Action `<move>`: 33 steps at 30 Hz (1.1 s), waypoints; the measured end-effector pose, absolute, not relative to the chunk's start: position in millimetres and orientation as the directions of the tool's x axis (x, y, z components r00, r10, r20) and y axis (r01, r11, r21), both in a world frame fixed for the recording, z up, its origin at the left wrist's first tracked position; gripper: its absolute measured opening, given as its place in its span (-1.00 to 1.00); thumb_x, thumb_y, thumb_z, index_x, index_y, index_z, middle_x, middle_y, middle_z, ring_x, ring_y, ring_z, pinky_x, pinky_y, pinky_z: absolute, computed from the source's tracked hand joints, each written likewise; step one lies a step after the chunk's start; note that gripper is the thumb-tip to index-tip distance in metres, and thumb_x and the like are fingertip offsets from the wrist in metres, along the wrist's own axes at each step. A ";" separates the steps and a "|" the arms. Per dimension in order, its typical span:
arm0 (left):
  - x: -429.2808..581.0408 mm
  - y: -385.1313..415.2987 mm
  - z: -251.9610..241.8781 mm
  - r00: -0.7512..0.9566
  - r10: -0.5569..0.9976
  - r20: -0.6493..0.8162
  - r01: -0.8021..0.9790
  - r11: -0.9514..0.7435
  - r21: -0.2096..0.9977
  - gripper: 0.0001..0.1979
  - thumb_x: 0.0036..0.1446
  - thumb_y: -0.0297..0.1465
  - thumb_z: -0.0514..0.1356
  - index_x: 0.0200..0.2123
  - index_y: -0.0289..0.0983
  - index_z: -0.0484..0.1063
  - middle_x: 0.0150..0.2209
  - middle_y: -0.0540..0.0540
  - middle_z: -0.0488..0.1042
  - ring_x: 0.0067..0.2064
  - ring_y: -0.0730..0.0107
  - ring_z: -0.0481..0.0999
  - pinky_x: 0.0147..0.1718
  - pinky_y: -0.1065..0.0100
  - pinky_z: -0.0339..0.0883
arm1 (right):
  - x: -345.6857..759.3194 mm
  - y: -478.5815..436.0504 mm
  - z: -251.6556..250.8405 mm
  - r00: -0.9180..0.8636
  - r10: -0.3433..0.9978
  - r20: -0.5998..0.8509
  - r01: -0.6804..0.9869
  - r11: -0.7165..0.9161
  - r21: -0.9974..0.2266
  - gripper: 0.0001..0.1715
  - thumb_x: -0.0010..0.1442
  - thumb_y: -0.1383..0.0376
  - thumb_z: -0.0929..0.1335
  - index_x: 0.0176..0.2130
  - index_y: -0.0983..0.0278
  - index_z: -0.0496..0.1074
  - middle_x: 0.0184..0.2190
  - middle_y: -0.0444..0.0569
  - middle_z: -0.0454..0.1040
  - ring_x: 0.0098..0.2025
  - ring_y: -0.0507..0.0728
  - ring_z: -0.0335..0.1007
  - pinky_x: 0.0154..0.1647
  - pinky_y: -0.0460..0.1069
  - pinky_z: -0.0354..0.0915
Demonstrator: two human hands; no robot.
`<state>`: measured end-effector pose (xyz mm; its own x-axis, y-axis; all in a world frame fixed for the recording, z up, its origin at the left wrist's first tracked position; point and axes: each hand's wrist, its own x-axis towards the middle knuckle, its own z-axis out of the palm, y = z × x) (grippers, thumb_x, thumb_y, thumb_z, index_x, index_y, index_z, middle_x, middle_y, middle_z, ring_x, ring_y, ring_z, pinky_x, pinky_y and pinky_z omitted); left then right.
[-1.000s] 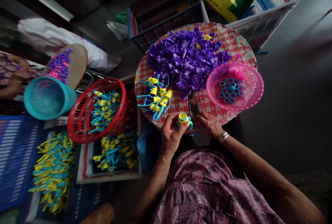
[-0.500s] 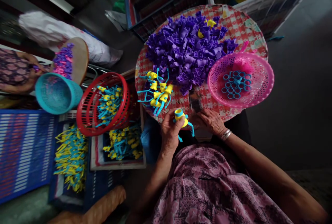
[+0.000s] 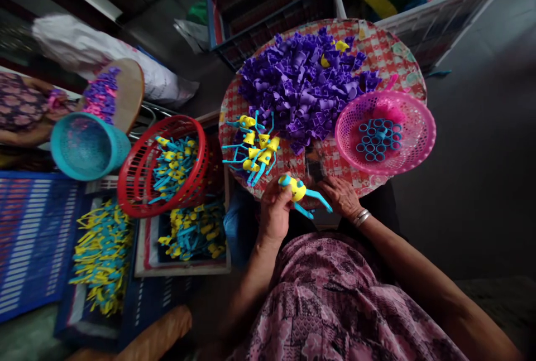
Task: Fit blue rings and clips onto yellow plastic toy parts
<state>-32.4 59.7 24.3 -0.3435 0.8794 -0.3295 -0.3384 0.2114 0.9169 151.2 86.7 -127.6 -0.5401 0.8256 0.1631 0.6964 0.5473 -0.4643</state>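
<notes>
From my end, I have the L hand (image 3: 275,210) pinched on 1 yellow-and-blue figure (image 3: 297,189), held at the near edge of the round table (image 3: 397,62), legs angled toward the R hand (image 3: 342,198). R hand rests by the edge, apart from L; palm's hidden, so I can't tell if it's gripping anything.

Progress, as I judge it: this 1 looks assembled, blue limbs joined to yellow body. More joined figures (image 3: 263,152) lie on the table's L side, & many more fill the red basket (image 3: 202,146). Still loose: the big heap of purple parts (image 3: 301,82) & approx. a dozen blue rings (image 3: 379,139) in the pink basket (image 3: 421,132). Can't count what's left.

Materials: parts look like moulded plastic; bodies flared & cup-like, limbs thin w/ bends, rings short & tubular. Pink basket's perforated, red 1 slatted. Tabletop's red-&-white check, worn in spots.
</notes>
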 end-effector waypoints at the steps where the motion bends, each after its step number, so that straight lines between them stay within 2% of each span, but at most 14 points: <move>1: -33.2 59.8 24.3 -0.318 0.867 -0.384 -0.407 0.241 0.881 -0.48 -0.03 -0.11 0.59 -0.03 -0.17 0.65 -0.19 -0.09 0.71 -0.21 0.26 0.69 -0.22 0.30 0.58 | 151.2 86.5 -128.7 -0.539 0.826 0.163 0.699 0.547 -0.460 -0.67 0.55 0.18 0.33 0.13 0.20 0.61 0.02 0.10 0.62 -0.04 0.21 0.46 0.01 0.07 0.23; 6: -37.3 55.6 30.4 -0.192 0.818 -0.543 -0.566 0.360 0.742 -0.42 0.16 -0.09 0.46 0.16 -0.24 0.60 -0.13 -0.19 0.75 -0.30 0.28 0.69 -0.26 0.27 0.60 | 151.2 86.6 -136.5 -0.518 0.836 0.180 0.713 0.539 -0.449 -0.65 0.56 0.23 0.31 0.17 0.20 0.60 0.04 0.11 0.62 0.01 0.21 0.46 0.06 0.07 0.25; 9: -39.6 50.1 33.6 -0.116 0.822 -0.557 -0.586 0.397 0.707 -0.44 0.18 -0.06 0.44 0.16 -0.20 0.61 -0.12 -0.18 0.74 -0.34 0.30 0.65 -0.38 0.31 0.54 | 152.1 87.0 -140.1 -0.531 0.827 0.187 0.700 0.552 -0.453 -0.64 0.54 0.23 0.32 0.18 0.20 0.60 0.06 0.12 0.62 0.02 0.23 0.45 0.07 0.09 0.27; 11: -40.4 46.2 32.4 -0.123 0.845 -0.521 -0.575 0.367 0.731 -0.42 0.09 -0.05 0.50 0.13 -0.16 0.63 -0.12 -0.17 0.73 -0.31 0.30 0.65 -0.38 0.32 0.53 | 152.8 87.4 -141.6 -0.537 0.822 0.190 0.696 0.558 -0.452 -0.64 0.52 0.23 0.34 0.19 0.20 0.60 0.08 0.15 0.61 0.04 0.24 0.45 0.07 0.09 0.28; 14: -38.7 42.4 26.9 -0.216 0.882 -0.419 -0.490 0.274 0.828 -0.38 -0.07 -0.13 0.60 0.08 -0.13 0.63 -0.15 -0.10 0.71 -0.25 0.33 0.65 -0.32 0.35 0.52 | 153.3 87.7 -142.9 -0.531 0.826 0.189 0.703 0.554 -0.446 -0.64 0.51 0.24 0.35 0.19 0.22 0.60 0.09 0.16 0.61 0.05 0.23 0.45 0.10 0.09 0.28; 17: -33.6 42.6 23.0 -0.295 0.898 -0.326 -0.388 0.199 0.900 -0.39 -0.11 -0.18 0.63 0.04 -0.11 0.62 -0.16 -0.05 0.69 -0.21 0.35 0.66 -0.29 0.38 0.51 | 152.9 87.3 -142.3 -0.528 0.832 0.171 0.713 0.543 -0.443 -0.64 0.53 0.25 0.34 0.20 0.22 0.59 0.11 0.15 0.61 0.04 0.21 0.46 0.10 0.08 0.27; 22: -24.8 49.2 23.9 -0.393 0.880 -0.267 -0.349 0.126 0.929 -0.38 -0.21 -0.21 0.68 -0.03 -0.09 0.65 -0.16 -0.01 0.70 -0.10 0.31 0.70 -0.09 0.33 0.55 | 152.3 86.7 -139.3 -0.535 0.828 0.169 0.705 0.548 -0.451 -0.64 0.52 0.21 0.35 0.18 0.23 0.60 0.06 0.14 0.62 0.03 0.22 0.45 0.10 0.07 0.27; 30: -31.7 49.5 18.3 -0.427 0.875 -0.227 -0.256 0.124 0.959 -0.40 -0.16 -0.22 0.67 0.00 -0.09 0.67 -0.08 -0.02 0.72 -0.09 0.34 0.70 -0.01 0.32 0.53 | 150.9 84.2 -147.3 -0.506 0.834 0.218 0.711 0.547 -0.442 -0.65 0.53 0.22 0.34 0.18 0.21 0.60 0.08 0.13 0.62 0.04 0.22 0.45 0.09 0.07 0.27; 33: -30.8 49.9 18.2 -0.433 0.871 -0.232 -0.266 0.123 0.956 -0.38 -0.17 -0.22 0.67 0.01 -0.11 0.66 -0.10 -0.02 0.71 -0.09 0.33 0.70 -0.04 0.34 0.54 | 151.0 84.7 -149.4 -0.498 0.837 0.226 0.717 0.544 -0.435 -0.66 0.53 0.23 0.34 0.17 0.21 0.60 0.07 0.13 0.62 0.03 0.22 0.45 0.10 0.09 0.29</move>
<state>-30.8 49.9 18.2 -0.4326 0.8712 -0.2320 -0.2657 0.1227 0.9562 151.0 84.7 -149.4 -0.4975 0.8374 0.2262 0.7174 0.5438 -0.4355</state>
